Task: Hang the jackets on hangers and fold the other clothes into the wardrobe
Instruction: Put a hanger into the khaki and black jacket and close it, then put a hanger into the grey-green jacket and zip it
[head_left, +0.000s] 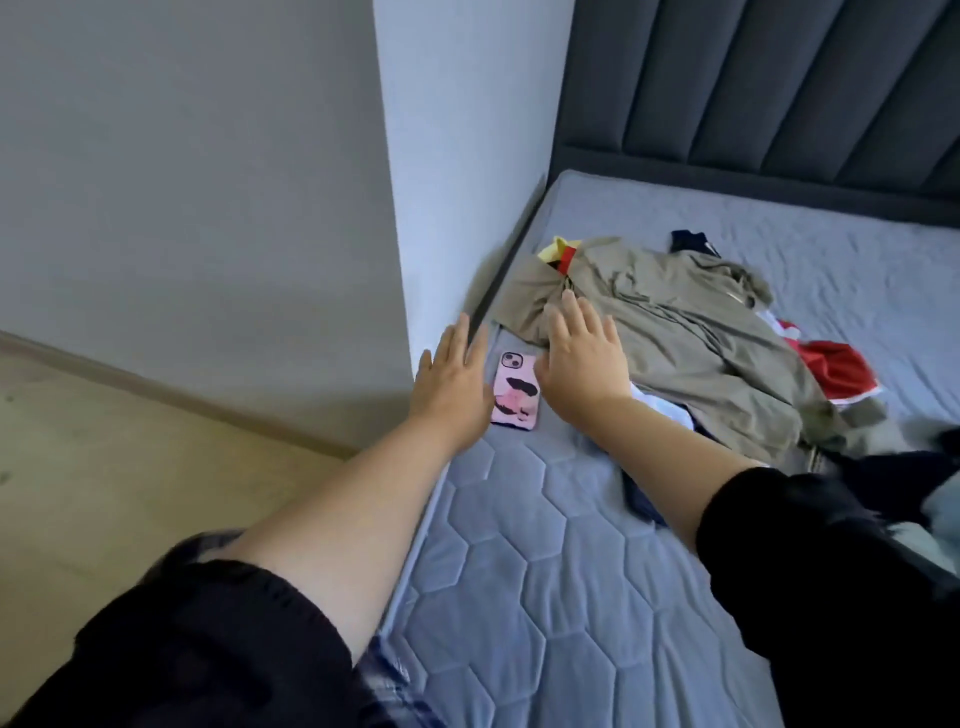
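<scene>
A phone (515, 391) lies on the mattress (519, 571) near its left edge; the jacket (665, 332) tops a clothes pile to its right, before the headboard (753, 93).

2 hands stretch flat over the grey mattress (519, 545). The left hand (454, 384) is at 9 o'clock of a pink phone (515, 389), the right hand (582, 364) at 3 o'clock, fingertips (570, 304) at the edge of the khaki jacket (675, 332).

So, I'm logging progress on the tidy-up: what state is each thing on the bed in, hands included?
left hand: open, holding nothing.
right hand: open, at the jacket's edge.
khaki jacket: crumpled, unhung, spread on the mattress.
red garment: unfolded, partly under the jacket.
phone: face down on the mattress.
</scene>
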